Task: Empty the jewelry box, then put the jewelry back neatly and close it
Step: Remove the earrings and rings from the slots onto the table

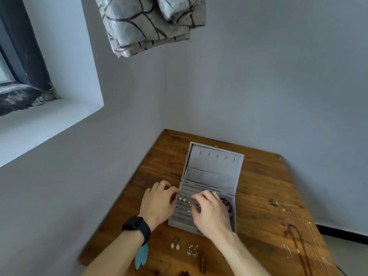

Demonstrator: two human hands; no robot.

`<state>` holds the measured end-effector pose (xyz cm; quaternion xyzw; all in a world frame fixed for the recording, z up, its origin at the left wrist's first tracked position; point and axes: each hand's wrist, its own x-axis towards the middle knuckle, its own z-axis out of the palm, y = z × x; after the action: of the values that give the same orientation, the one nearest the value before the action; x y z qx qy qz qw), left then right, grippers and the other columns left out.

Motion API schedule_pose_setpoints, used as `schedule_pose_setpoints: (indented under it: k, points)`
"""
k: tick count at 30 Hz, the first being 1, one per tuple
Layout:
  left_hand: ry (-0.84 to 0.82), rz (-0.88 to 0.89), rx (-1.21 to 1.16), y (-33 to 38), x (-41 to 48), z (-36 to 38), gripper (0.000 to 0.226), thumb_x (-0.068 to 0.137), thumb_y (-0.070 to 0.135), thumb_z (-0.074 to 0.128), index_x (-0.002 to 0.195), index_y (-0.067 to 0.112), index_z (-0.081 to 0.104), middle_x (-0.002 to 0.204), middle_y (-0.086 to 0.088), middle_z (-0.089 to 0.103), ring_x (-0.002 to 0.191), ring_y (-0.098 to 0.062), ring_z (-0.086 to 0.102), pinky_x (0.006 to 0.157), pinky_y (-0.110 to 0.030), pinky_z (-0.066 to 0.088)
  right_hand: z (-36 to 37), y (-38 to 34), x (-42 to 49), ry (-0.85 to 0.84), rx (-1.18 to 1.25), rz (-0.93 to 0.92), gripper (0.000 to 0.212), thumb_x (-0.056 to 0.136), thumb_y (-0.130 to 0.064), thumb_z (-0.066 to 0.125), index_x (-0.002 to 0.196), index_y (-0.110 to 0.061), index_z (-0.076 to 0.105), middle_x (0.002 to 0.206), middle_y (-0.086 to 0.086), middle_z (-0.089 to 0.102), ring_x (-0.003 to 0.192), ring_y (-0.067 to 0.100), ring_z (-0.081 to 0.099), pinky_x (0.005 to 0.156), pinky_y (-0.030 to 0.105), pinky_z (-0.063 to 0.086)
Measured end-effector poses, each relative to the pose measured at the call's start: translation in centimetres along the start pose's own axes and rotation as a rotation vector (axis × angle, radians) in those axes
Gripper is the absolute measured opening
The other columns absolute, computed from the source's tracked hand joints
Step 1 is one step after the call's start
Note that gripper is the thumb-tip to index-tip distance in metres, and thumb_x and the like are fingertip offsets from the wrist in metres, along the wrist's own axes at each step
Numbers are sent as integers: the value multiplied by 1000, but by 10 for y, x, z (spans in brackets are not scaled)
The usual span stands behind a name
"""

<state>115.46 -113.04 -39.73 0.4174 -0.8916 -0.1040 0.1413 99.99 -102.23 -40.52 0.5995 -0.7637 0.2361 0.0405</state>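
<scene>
A grey velvet jewelry box lies on the wooden table with its lid folded back flat. Pearl studs sit in its ring rolls, and a dark red bracelet lies in its right compartment. My left hand, with a ring and a black watch, rests against the box's left edge. My right hand hovers over the ring rolls with fingers curled; what the fingertips pinch is hidden. Two earring pairs and a blue feather earring lie in front of the box.
Thin necklaces and a dark beaded chain lie along the table's right side. A small brown stick-like piece rests near the front edge. Walls close the table in at the left and back; a patterned curtain hangs above.
</scene>
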Motion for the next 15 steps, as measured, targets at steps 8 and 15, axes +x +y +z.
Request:
schedule_pose_setpoints:
  k: [8, 15]
  points:
    - [-48, 25, -6, -3, 14, 13, 32, 99, 41, 51, 130, 45, 59, 136, 7, 50, 123, -17, 49, 101, -37, 39, 26, -2, 28, -119, -120, -40, 30, 95, -41, 57, 121, -30, 69, 117, -8, 64, 111, 18, 51, 89, 34, 47]
    - [-9, 39, -3, 1, 15, 20, 27, 100, 35, 51, 123, 36, 64, 134, 8, 51, 120, -16, 51, 97, -35, 42, 32, -1, 28, -127, -78, -5, 28, 97, -35, 57, 121, -30, 69, 117, -7, 65, 110, 20, 51, 88, 36, 47]
